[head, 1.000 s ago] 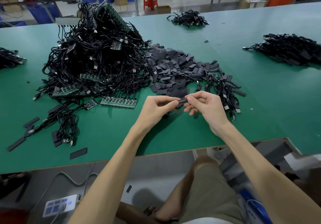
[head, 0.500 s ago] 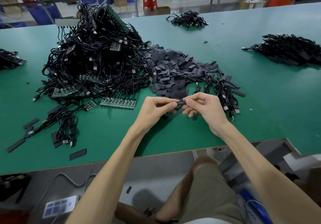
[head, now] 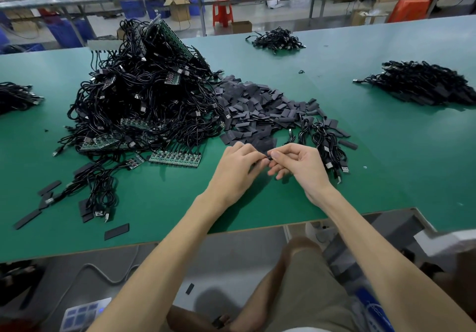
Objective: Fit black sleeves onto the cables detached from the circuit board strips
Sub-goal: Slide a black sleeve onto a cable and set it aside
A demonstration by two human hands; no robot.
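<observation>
The person sits at a green table (head: pixel 386 151) with both hands brought together just above it, near the front edge. The left hand (head: pixel 235 168) and right hand (head: pixel 302 166) meet at the fingertips, and each pinches one end of a short black piece (head: pixel 268 157) between curled thumb and forefinger. So little of it shows between the fingers that I cannot tell whether it is a sleeve alone or a sleeve with a cable end in it. Just behind the hands lies the heap of loose sleeves (head: pixel 257 110): flat, matte, dark grey-black rectangles, short and all alike, strewn over one another. A few more lie scattered near the left front, one of them a stray sleeve (head: pixel 116 231) by itself. To the left of the heap rises a big tangle of cables (head: pixel 144 99), thin, glossy and black with metal plug ends, green boards poking out of it. One circuit board strip (head: pixel 175 157) lies flat at its foot, just left of the left hand. A small bunch of coiled cables (head: pixel 327 141) lies just right of the right hand.
</observation>
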